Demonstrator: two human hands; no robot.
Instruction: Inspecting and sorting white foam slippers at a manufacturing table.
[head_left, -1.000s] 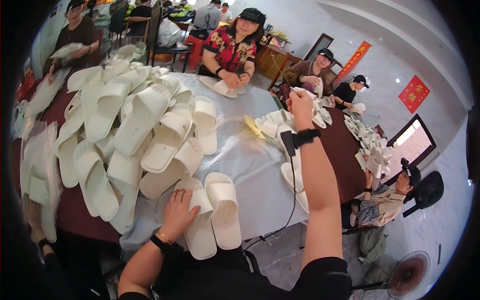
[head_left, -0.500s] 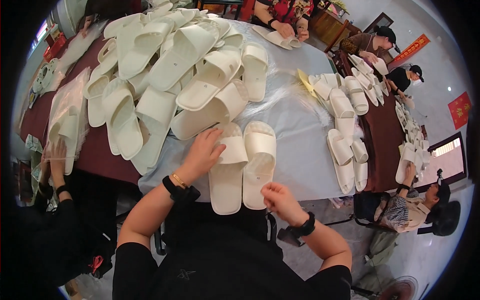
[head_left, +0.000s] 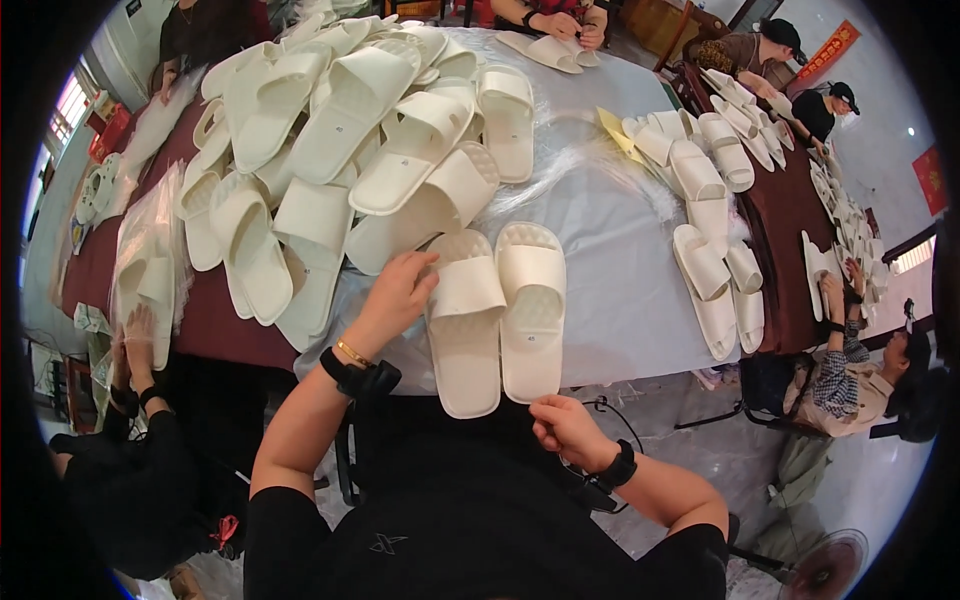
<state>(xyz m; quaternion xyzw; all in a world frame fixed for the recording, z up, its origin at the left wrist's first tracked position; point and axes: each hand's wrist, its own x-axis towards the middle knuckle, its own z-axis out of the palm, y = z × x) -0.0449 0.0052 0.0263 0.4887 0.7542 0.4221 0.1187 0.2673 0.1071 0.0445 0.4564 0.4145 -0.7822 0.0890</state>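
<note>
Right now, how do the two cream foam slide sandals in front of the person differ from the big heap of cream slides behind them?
The two cream foam slide sandals lie flat, side by side, the left hand on one. The heap of cream slides is jumbled, overlapping, many tilted. Both share colour and style.

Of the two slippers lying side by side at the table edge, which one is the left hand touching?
The left slipper of the pair: the left hand rests on its outer edge. The right slipper lies untouched beside it.
</note>
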